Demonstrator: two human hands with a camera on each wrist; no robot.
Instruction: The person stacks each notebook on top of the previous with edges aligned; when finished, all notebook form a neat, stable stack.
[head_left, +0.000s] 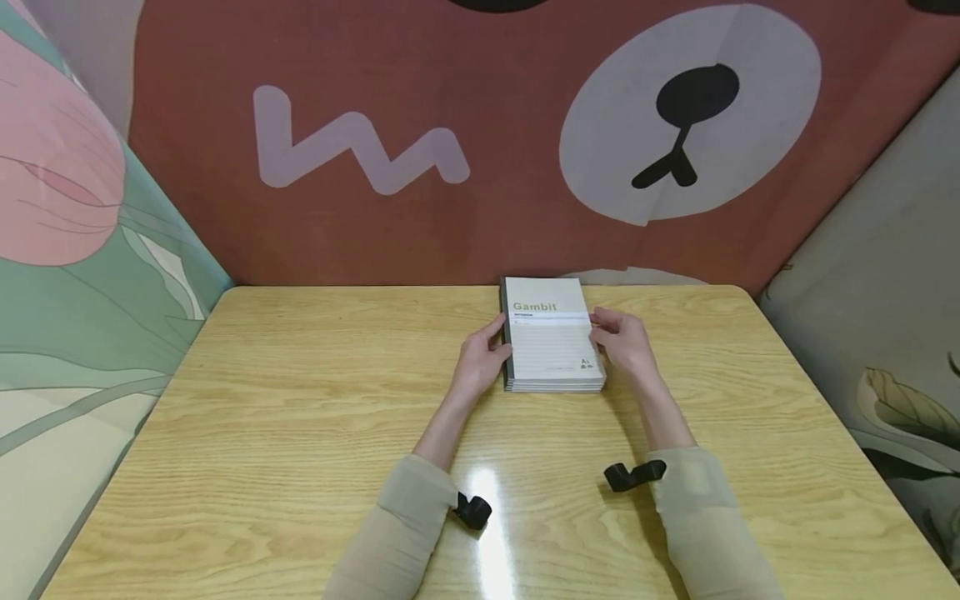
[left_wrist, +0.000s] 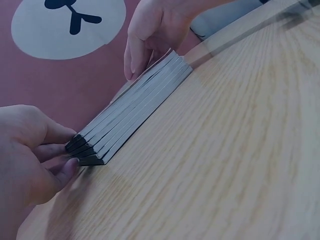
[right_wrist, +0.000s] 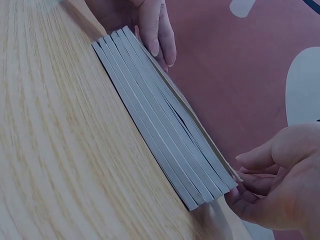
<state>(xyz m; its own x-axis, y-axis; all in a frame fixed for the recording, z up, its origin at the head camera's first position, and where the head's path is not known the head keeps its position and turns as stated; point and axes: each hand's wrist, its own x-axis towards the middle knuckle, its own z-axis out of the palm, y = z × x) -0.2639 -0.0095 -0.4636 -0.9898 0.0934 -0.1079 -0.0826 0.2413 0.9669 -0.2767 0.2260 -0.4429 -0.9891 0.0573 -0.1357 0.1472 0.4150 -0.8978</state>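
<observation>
A stack of several notebooks [head_left: 551, 346] lies near the table's far edge, white covers up, with dark spines on the left and "Gambit" printed on the top one. My left hand [head_left: 480, 364] touches the spine side, thumb toward the near end and fingers farther along. Across the stack, my right hand [head_left: 624, 340] has its fingertips against the page edges. In the left wrist view the layered notebooks [left_wrist: 135, 107] sit between both hands, spines slightly uneven. The right wrist view shows the top cover lifting a little from the pages [right_wrist: 165, 120] beneath.
The wooden table [head_left: 315, 400] spreads around the stack. Behind it stands a red-brown wall [head_left: 375, 233] with a cartoon bear face. Patterned panels [head_left: 67, 333] flank the table on both sides. A black wrist camera mount [head_left: 474, 511] sits on the left sleeve, another [head_left: 633, 475] on the right.
</observation>
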